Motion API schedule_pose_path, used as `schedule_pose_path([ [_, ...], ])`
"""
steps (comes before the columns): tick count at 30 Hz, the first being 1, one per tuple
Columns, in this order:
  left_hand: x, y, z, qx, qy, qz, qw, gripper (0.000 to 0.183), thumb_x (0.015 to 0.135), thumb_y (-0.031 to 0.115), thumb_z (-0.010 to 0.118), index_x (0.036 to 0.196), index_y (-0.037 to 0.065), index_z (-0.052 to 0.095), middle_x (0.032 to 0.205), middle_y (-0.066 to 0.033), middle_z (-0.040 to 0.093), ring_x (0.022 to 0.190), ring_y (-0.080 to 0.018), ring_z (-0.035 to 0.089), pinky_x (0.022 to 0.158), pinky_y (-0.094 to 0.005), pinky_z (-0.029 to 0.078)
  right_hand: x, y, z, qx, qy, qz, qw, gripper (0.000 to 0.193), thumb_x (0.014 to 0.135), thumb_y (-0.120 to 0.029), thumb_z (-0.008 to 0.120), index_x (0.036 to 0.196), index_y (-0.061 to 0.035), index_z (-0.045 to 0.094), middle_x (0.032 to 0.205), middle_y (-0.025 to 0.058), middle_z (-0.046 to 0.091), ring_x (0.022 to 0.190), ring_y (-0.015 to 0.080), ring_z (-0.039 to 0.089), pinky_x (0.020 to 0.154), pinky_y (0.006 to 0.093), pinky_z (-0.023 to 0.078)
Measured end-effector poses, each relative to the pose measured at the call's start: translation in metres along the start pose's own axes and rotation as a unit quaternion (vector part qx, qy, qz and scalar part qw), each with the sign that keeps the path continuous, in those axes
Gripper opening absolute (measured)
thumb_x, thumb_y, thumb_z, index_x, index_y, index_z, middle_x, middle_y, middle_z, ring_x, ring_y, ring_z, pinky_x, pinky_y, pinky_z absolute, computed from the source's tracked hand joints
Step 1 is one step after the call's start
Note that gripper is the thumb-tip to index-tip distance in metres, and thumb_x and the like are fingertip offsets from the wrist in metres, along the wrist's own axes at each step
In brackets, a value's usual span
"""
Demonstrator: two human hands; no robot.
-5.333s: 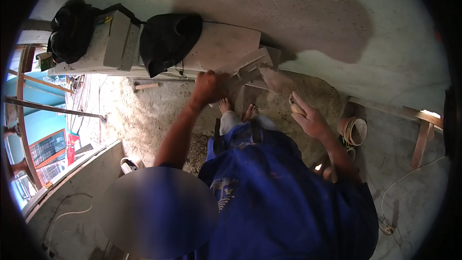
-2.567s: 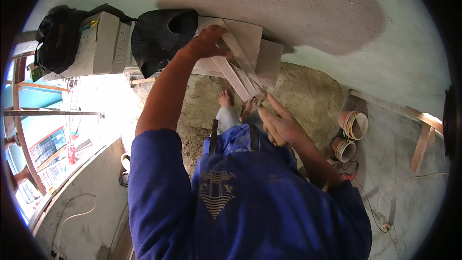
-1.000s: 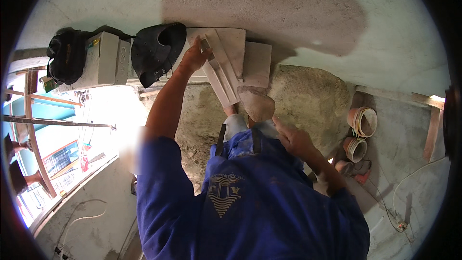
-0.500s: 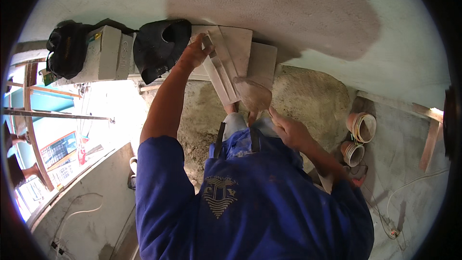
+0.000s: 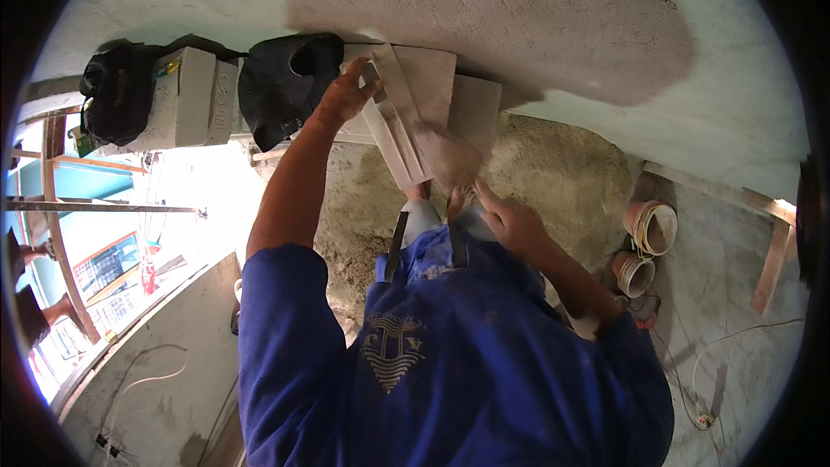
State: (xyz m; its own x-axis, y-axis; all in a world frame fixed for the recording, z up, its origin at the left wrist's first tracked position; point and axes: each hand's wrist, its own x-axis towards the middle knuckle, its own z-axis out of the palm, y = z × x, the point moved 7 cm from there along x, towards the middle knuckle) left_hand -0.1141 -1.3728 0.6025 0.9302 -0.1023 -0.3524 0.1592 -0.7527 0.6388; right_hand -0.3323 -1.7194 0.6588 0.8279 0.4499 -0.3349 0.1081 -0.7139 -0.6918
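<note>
My left hand [image 5: 346,97] is closed round the handle of a long grey plastering float [image 5: 400,134], which slants down toward my feet. In my right hand [image 5: 516,223] is a pointed trowel [image 5: 450,158], its handle mostly covered by my fingers. The trowel's blade is smeared by motion and overlaps the right edge of the float's lower half; I cannot tell whether they touch. Pale grey blocks [image 5: 437,73] lie behind the float, by the wall. A black cap [image 5: 290,86] rests just left of my left hand.
Ahead stands a wall [image 5: 553,17] with a large darker, damp-looking patch. A black bag [image 5: 121,95] sits on blocks at the left. Sandy rough ground [image 5: 553,173] lies around my feet. Two stacks of buckets [image 5: 651,229] stand at the right, near loose cables [image 5: 705,419].
The trowel has shifted slightly left and down along the float, my right hand moving with it. My left hand keeps its hold on the float, almost still.
</note>
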Motion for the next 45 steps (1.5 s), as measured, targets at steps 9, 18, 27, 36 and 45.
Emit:
schedule_pose_path([
  [9, -0.015, 0.017, 0.013, 0.008, -0.105, 0.03, 0.994, 0.071, 0.097, 0.042, 0.07, 0.158, 0.023, 0.037, 0.151, -0.0245, 0.053, 0.141, -0.0378, 0.05, 0.116, -0.0395, 0.04, 0.038, -0.01, -0.023, 0.117, -0.026, 0.014, 0.993, 0.065, 0.099, -0.024, 0.065, 0.159, -0.0181, 0.041, 0.113, 0.0241, 0.071, 0.102, 0.0403, 0.071, 0.087, 0.0458, 0.055],
  [18, -0.01, 0.023, 0.009, 0.034, -0.166, -0.003, 0.985, 0.079, 0.095, 0.046, 0.071, 0.162, 0.023, 0.034, 0.157, -0.0191, 0.048, 0.146, -0.0334, 0.044, 0.121, -0.0411, 0.035, 0.081, 0.013, -0.007, 0.129, -0.004, -0.047, 0.991, 0.063, 0.102, -0.03, 0.06, 0.16, -0.0188, 0.038, 0.124, 0.0215, 0.07, 0.107, 0.0346, 0.072, 0.092, 0.0428, 0.055],
  [27, -0.007, 0.014, 0.01, 0.028, -0.119, 0.057, 0.991, 0.08, 0.093, 0.047, 0.073, 0.161, 0.027, 0.036, 0.158, -0.0158, 0.047, 0.148, -0.0316, 0.042, 0.122, -0.041, 0.035, 0.056, 0.023, -0.011, 0.399, -0.209, 0.152, 0.88, 0.067, 0.105, -0.035, 0.057, 0.163, -0.0109, 0.032, 0.102, 0.0138, 0.072, 0.07, 0.013, 0.065, 0.056, 0.0286, 0.055],
  [36, -0.014, 0.017, 0.009, 0.004, -0.119, 0.033, 0.992, 0.08, 0.093, 0.045, 0.074, 0.161, 0.029, 0.035, 0.16, -0.0153, 0.045, 0.15, -0.0316, 0.04, 0.123, -0.0422, 0.034, 0.093, -0.025, -0.058, 0.297, -0.187, 0.122, 0.929, 0.061, 0.107, -0.028, 0.054, 0.162, -0.0111, 0.033, 0.088, 0.0083, 0.07, 0.061, 0.0136, 0.063, 0.058, 0.0303, 0.056],
  [45, -0.012, 0.013, 0.01, 0.039, -0.107, 0.035, 0.993, 0.079, 0.095, 0.049, 0.07, 0.161, 0.026, 0.034, 0.163, -0.016, 0.041, 0.15, -0.0343, 0.039, 0.122, -0.0406, 0.034, 0.08, -0.035, -0.047, 0.333, -0.221, 0.216, 0.891, 0.058, 0.109, -0.035, 0.049, 0.16, -0.0091, 0.038, 0.082, 0.0099, 0.066, 0.051, 0.0134, 0.059, 0.045, 0.0292, 0.051],
])
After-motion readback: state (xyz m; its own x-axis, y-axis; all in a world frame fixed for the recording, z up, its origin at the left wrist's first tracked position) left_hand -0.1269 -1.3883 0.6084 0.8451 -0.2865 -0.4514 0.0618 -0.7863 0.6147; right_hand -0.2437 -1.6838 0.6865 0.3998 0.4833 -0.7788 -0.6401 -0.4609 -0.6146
